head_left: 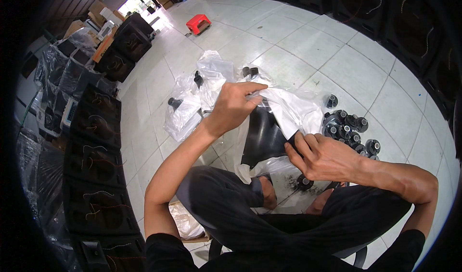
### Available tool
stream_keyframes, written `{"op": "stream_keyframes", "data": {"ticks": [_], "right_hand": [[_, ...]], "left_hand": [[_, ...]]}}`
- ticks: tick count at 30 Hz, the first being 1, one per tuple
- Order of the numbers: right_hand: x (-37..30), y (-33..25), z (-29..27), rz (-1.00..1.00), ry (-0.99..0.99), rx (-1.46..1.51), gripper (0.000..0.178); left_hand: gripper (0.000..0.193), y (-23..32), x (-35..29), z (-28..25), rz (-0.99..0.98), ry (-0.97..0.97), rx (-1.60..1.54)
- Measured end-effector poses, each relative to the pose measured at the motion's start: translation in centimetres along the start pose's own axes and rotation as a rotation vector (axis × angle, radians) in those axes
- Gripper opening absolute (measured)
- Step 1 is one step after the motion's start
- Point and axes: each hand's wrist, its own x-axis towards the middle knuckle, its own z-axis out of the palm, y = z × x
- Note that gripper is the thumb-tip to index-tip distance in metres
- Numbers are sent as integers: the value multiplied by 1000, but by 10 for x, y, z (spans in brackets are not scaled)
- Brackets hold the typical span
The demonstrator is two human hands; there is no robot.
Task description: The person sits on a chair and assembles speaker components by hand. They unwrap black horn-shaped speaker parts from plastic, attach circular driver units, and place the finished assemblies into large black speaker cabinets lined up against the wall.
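In front of my knees is a glossy black flared part, which looks like a speaker horn (263,137), partly wrapped in a white plastic bag (296,109). My left hand (235,104) pinches the bag at the far edge of the part, its index finger pointing right. With fingers curled, my right hand (323,155) grips the part's black right corner beside the bag's edge. Its fingertips are partly hidden. Several black round drivers (346,130) stand clustered on the floor just beyond my right hand. A single driver (304,181) lies below that hand, near my feet.
Other bagged parts (185,101) lie at the left front on the tiled floor (269,36). A red stool (198,24) stands farther off. Black speaker cabinets (98,159) with loose wires line the left, and more cabinets (409,17) the right. A box (187,221) sits by my left leg.
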Motion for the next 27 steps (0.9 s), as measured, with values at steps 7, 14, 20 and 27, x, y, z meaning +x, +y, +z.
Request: {"op": "stream_keyframes", "data": {"ticks": [7,14,20,27], "right_hand": [[2,12,-1,-28,67,-56,40],[-6,23,21,26,254,160,46],[-15,28,17,-2,286,355,48],[-12,39,5,243,271,617,48]], "left_hand": [[18,-27,-7,-15,117,123,120],[20,-25,2,-23,-963,-147,-886],[37,-19,-2,-20,-521,-134,-813],[38,-25,2,-12,-416,-85,-523]]}}
